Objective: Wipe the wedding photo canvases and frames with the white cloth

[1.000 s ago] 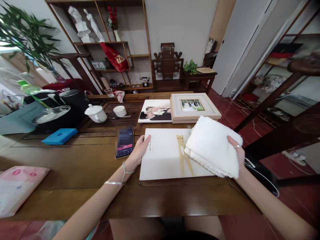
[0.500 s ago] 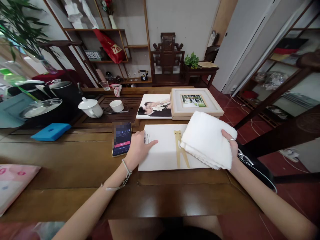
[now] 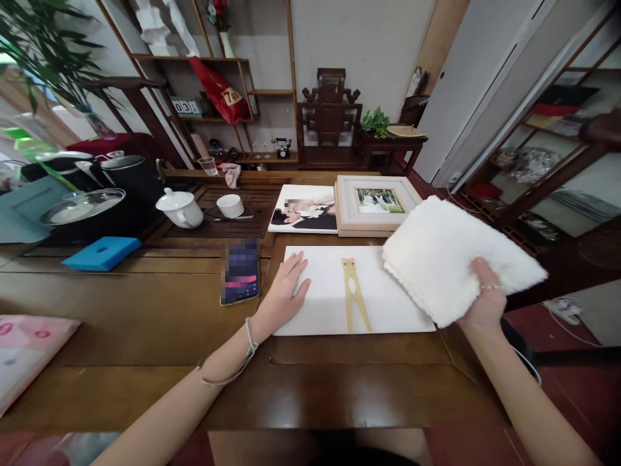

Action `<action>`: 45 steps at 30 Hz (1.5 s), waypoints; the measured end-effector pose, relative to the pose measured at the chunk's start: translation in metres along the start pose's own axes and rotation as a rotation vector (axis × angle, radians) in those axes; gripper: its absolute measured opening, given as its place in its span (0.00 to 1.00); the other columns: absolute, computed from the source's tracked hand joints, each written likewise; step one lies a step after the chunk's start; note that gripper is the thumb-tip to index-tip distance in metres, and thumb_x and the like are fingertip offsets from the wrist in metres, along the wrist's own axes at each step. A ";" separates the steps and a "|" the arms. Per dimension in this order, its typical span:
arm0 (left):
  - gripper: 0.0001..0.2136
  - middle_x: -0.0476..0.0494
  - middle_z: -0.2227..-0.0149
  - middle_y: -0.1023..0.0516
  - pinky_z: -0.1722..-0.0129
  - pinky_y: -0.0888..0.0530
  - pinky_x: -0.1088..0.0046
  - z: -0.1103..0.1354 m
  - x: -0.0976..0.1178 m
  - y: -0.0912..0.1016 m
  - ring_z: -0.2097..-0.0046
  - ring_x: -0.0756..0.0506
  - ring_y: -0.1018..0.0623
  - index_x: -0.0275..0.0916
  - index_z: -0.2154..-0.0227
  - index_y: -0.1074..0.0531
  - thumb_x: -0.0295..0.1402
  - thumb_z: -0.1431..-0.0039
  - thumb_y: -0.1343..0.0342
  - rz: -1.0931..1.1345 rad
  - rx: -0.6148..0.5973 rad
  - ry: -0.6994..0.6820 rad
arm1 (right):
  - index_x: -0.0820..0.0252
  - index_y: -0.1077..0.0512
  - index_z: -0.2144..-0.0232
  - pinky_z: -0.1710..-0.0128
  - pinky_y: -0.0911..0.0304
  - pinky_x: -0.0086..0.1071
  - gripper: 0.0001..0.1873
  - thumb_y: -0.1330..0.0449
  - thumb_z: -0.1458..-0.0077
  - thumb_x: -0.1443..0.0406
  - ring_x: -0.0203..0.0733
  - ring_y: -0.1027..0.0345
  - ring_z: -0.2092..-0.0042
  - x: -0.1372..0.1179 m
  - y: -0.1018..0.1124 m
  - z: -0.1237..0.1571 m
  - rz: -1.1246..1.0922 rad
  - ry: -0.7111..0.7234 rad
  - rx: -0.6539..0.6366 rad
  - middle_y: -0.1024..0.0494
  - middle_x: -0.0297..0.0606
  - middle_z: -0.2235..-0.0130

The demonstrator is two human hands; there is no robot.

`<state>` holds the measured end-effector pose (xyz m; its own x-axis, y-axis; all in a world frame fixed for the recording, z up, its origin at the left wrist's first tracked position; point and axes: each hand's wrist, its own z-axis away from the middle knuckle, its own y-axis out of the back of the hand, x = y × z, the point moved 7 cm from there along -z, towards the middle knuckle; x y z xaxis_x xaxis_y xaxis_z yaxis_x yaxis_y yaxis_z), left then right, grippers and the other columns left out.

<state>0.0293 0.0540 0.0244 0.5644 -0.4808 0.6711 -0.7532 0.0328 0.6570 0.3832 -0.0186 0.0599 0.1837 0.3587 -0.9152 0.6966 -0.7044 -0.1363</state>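
- Your right hand (image 3: 486, 304) pinches the white cloth (image 3: 446, 259); compared with half a second ago, you've swung it rightward, clear of the gold figure (image 3: 348, 274).
- Your left hand (image 3: 285, 299), bunched then, now lies open, fingers stretched forward over the left edge of the white panel (image 3: 320, 298).
- Your cloth's long axis slants from far left to near right, over the panel's right end; you can't tell whether they touch.
- Your panel lies lengthwise left to right on the table (image 3: 369, 388); the figure's two legs point toward you.
- You have one cloth, one panel, one phone (image 3: 241, 268) and, beyond, two pictures (image 3: 378, 200), one framed.
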 end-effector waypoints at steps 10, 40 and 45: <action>0.19 0.35 0.35 0.36 0.32 0.51 0.53 -0.002 -0.004 0.001 0.32 0.39 0.40 0.39 0.44 0.32 0.35 0.37 0.50 0.072 -0.051 0.077 | 0.56 0.35 0.40 0.41 0.42 0.57 0.34 0.43 0.51 0.72 0.57 0.40 0.38 -0.015 -0.049 0.072 0.735 0.763 -1.007 0.30 0.46 0.40; 0.22 0.30 0.34 0.40 0.32 0.52 0.49 -0.001 -0.005 -0.006 0.31 0.36 0.43 0.34 0.38 0.40 0.35 0.33 0.55 -0.137 -0.129 -0.028 | 0.55 0.53 0.31 0.37 0.46 0.56 0.50 0.48 0.58 0.75 0.54 0.46 0.34 -0.035 -0.030 0.117 0.915 0.725 -1.166 0.35 0.42 0.36; 0.23 0.29 0.34 0.41 0.32 0.51 0.46 0.000 -0.004 -0.009 0.31 0.36 0.44 0.33 0.37 0.44 0.34 0.32 0.57 -0.219 -0.165 -0.071 | 0.53 0.49 0.32 0.35 0.56 0.60 0.51 0.47 0.61 0.76 0.57 0.62 0.30 -0.007 -0.066 0.080 0.902 0.641 -1.196 0.50 0.43 0.30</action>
<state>0.0335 0.0558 0.0155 0.6786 -0.5518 0.4848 -0.5471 0.0607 0.8349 0.2810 -0.0237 0.0448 0.8368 0.5134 -0.1902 0.2642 -0.0744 0.9616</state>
